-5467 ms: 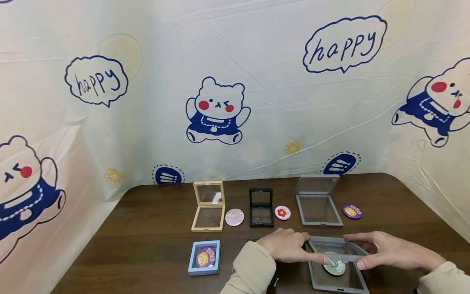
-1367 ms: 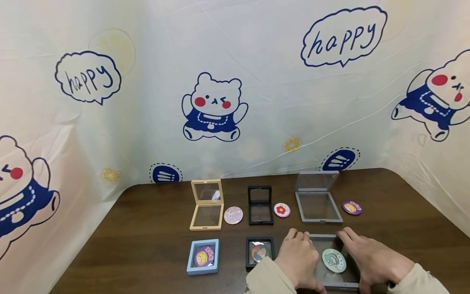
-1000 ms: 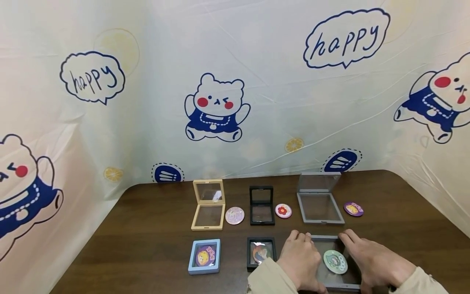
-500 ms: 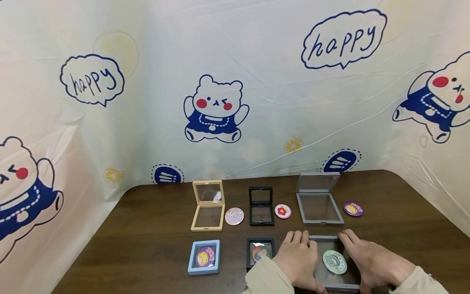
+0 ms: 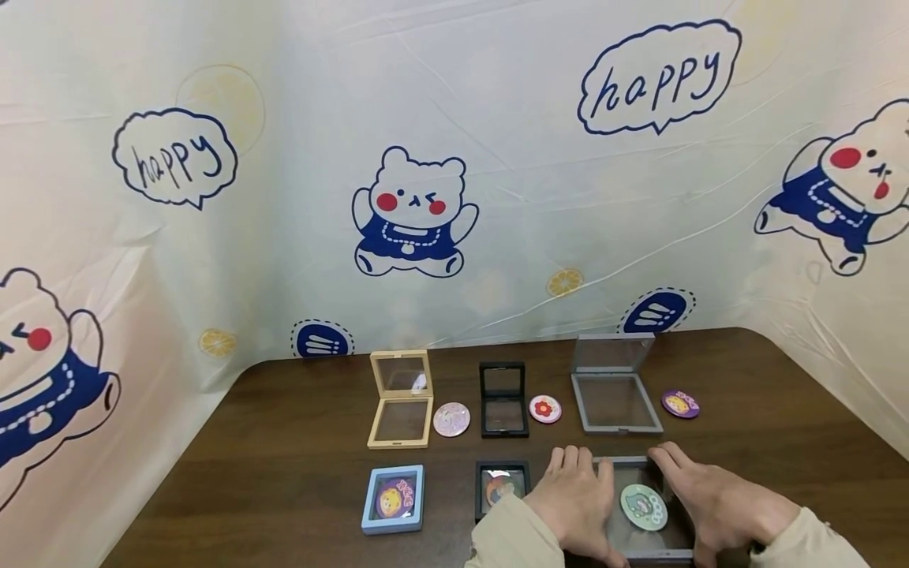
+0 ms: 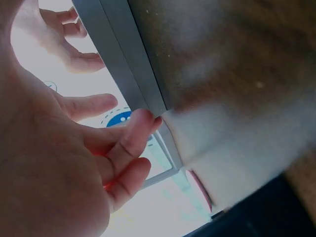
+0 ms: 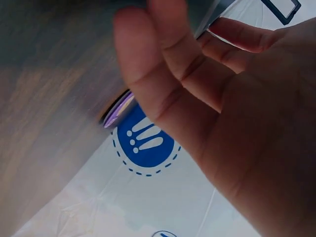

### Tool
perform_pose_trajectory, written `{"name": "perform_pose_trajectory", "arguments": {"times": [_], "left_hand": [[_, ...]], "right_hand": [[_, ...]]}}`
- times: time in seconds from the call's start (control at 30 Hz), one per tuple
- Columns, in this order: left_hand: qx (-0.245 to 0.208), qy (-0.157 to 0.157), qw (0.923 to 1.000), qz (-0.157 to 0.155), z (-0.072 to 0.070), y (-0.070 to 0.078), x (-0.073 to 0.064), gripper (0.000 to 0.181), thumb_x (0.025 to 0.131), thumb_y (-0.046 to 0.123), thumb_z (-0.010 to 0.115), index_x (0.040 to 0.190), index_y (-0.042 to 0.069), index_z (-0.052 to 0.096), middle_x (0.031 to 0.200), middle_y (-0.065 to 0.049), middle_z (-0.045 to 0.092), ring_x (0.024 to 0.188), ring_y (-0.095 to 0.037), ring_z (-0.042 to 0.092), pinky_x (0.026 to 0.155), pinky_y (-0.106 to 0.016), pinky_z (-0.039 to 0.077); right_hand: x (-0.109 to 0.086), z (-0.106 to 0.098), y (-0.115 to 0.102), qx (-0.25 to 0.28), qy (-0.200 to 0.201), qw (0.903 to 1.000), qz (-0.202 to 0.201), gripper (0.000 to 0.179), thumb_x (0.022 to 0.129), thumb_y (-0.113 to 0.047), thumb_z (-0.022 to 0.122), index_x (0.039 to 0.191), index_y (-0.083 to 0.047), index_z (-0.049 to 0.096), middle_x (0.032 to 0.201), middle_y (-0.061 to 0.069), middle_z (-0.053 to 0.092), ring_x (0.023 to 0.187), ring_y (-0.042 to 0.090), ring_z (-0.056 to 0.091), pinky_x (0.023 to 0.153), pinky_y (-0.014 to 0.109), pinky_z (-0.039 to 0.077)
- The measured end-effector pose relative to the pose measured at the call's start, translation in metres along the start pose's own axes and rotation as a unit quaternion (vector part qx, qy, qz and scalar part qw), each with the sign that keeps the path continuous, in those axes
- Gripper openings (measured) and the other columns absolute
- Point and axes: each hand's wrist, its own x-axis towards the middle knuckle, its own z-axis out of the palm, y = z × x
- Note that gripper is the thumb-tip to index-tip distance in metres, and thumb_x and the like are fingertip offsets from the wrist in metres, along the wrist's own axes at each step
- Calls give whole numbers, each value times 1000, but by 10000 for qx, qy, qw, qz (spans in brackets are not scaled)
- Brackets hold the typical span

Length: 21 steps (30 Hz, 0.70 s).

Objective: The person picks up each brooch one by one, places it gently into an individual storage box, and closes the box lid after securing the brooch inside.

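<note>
A closed grey display case point(image 5: 653, 554) with a clear window lies flat at the table's front right. Inside it shows a round green badge point(image 5: 644, 507) with a cartoon figure. My left hand point(image 5: 575, 501) grips the case's left side, fingers at the far corner and thumb at the near edge. Along the opposite side my right hand point(image 5: 717, 501) holds it the same way. In the left wrist view, fingertips touch the grey case edge point(image 6: 121, 54). The right wrist view shows the curled right-hand fingers point(image 7: 168, 94); their contact with the case is mostly hidden.
Behind stand open beige point(image 5: 399, 444), black point(image 5: 504, 433) and grey point(image 5: 621, 430) cases, with lilac point(image 5: 451, 420), red-flower point(image 5: 545, 409) and purple point(image 5: 680, 404) badges beside them. Closed blue point(image 5: 393, 526) and black point(image 5: 502, 465) cases holding badges lie left of my hands.
Several seconds ago both hands held the grey case's partly raised lid. Now the lid is down and the hands grip the two sides. Over the last second they have hardly moved.
</note>
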Motion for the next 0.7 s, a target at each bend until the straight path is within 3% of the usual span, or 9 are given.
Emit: {"name": "perform_pose_trajectory", "arguments": {"times": [0.47, 0.6, 0.7], "left_hand": [[41, 201, 9997, 158, 3, -5, -1, 101, 59, 84, 77, 131, 18, 53, 105, 3, 49, 94, -10, 42, 83, -25, 33], [121, 242, 9996, 94, 3, -4, -3, 98, 61, 86, 73, 129, 18, 53, 105, 4, 51, 95, -10, 43, 83, -25, 33], [107, 153, 9998, 26, -1, -5, -6, 106, 65, 90, 66, 140, 17, 50, 122, 1, 53, 105, -11, 46, 89, -26, 35]], "right_hand": [[0, 0, -2, 238, -170, 9994, 166, 112, 36, -3, 97, 131, 1, 38, 120, 9, 41, 68, 8, 48, 62, 29, 50], [0, -2, -6, 271, -183, 9973, 653, 116, 35, -1, 95, 136, 2, 38, 129, 13, 43, 76, 16, 53, 61, 34, 49], [1, -7, -10, 458, -362, 9917, 1142, 122, 40, -2, 96, 144, 3, 34, 138, 22, 42, 91, 30, 59, 64, 45, 51]]}}
